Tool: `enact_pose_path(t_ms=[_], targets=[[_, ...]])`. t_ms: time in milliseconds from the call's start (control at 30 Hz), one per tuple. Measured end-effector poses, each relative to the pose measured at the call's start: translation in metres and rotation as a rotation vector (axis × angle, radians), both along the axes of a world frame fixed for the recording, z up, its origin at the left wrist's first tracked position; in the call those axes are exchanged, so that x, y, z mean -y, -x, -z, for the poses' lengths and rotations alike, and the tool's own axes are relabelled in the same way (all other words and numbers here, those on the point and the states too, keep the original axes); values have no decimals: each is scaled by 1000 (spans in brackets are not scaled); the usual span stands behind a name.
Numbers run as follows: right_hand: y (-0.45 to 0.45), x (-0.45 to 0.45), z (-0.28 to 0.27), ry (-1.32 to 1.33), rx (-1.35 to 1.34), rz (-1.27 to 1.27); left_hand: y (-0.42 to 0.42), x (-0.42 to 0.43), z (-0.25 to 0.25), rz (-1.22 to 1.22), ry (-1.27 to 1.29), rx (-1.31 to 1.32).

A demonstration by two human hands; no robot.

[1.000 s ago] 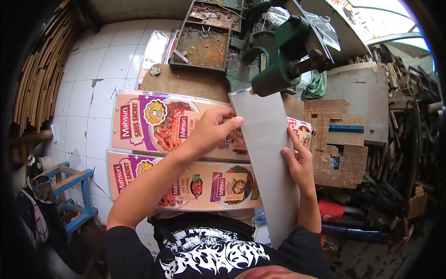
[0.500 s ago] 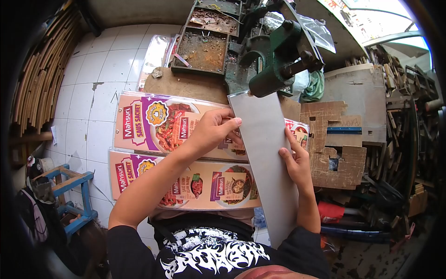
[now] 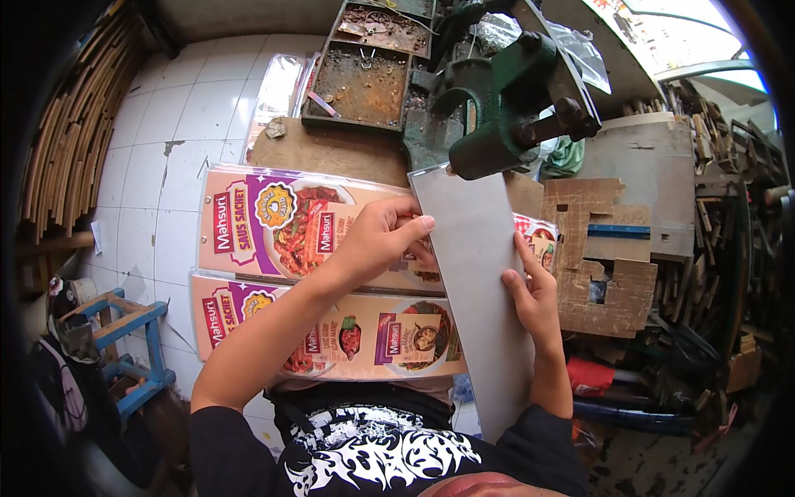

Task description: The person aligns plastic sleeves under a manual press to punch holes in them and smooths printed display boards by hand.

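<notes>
A long grey panel (image 3: 476,273) slants from under the head of a green press (image 3: 497,124) down toward my lap. My left hand (image 3: 393,236) pinches the panel's left edge, thumb on top. On the right edge rests my right hand (image 3: 534,290), thumb on the face and fingers along the side, gripping it. Beneath my left arm lie two printed food signs, the upper one (image 3: 236,219) and the lower one (image 3: 451,335), side by side. The panel covers part of both. The panel's far end touches or sits just below the press tip.
A dirty metal tray (image 3: 360,83) with small parts stands left of the press. Cut brown board (image 3: 571,273) lies at the right. A blue stand (image 3: 153,348) is at lower left, with wooden strips (image 3: 74,141) stacked above it. Scrap pieces (image 3: 712,265) crowd the far right.
The camera view has shifted slightly. Both hands keep their hold on the grey panel, which has hardly moved.
</notes>
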State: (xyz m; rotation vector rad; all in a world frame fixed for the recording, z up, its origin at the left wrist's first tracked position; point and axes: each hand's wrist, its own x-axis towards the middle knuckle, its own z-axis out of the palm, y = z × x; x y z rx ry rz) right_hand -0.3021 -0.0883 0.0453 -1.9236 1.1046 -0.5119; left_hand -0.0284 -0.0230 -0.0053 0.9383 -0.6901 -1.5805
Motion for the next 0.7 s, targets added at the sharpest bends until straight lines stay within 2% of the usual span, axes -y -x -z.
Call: enact_pose_path(t_ms=[267, 433, 533, 633, 700], targets=[[-5, -3, -5, -62, 33, 36, 0, -1, -4, -7, -5, -28], [-3, -6, -5, 35, 15, -14, -4, 1, -6, -11, 76, 0], [-4, -18, -11, -24, 47, 72, -3, -1, -2, -6, 86, 21], [3, -36, -18, 44, 21, 109, -1, -3, 0, 31, 97, 45], [11, -45, -21, 181, -1, 101, -5, -3, 6, 55, 177, -41]])
